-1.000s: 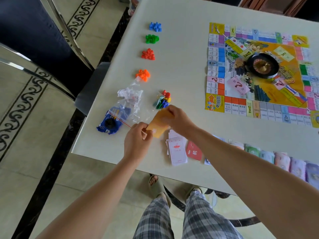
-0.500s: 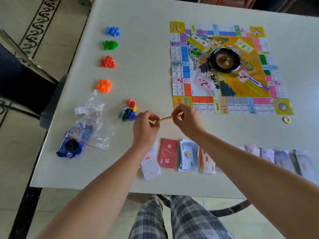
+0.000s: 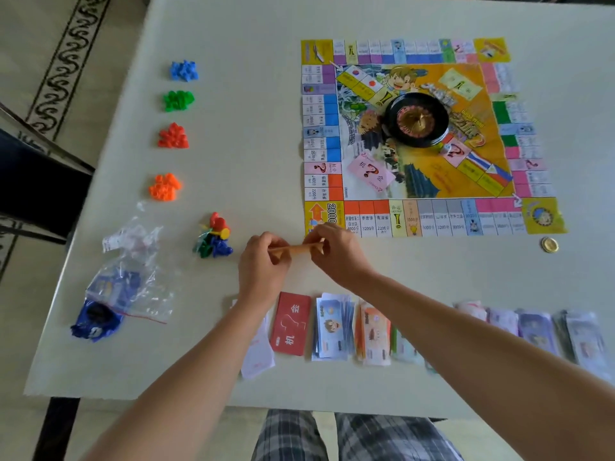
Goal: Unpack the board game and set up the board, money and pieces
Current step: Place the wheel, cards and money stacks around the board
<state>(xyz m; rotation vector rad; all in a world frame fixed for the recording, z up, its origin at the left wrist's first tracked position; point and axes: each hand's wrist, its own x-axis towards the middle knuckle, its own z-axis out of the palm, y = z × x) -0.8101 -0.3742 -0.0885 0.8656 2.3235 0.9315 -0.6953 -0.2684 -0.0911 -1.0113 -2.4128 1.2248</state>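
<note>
Far left, near the table edge: crumpled clear bags are noted, partly over a blue item. Four piles are ranged in a column: blue pieces, green pieces, red pieces, orange pieces. Mixed pawns are heaped just beside the left hand.

A thin orange stack, edge-on, is pinched at both ends, left-hand fingers curled on one, right hand on the other, at the board's near-left corner.

Along the near edge, a red card and money stacks are laid in a row. The board is spread flat, with a roulette wheel at its centre. A gold coin is seen near its near-right corner.
</note>
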